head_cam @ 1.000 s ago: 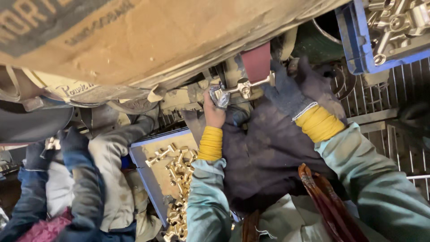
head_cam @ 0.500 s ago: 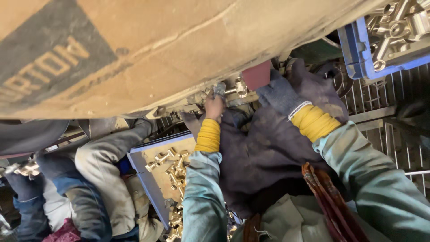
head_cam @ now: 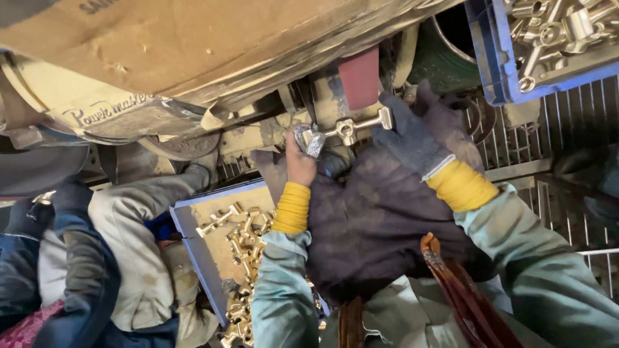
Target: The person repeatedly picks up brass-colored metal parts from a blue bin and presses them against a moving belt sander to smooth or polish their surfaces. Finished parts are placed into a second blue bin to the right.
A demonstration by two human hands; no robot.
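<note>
Brass fitting [head_cam: 347,129]: one, between left hand [head_cam: 300,162], right hand [head_cam: 416,132].

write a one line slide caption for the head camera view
Two gloved hands, left and right, hold a metal fitting by a reddish sanding belt, above a blue tray of brass parts.

A: Any packages or labels?
B: One brown cardboard box [head_cam: 193,45], broad and flat-sided, from ten to one o'clock, dark print on its upper edge.
A: Others?
B: A cream printed label [head_cam: 106,113] at ten o'clock, beneath it.
</note>
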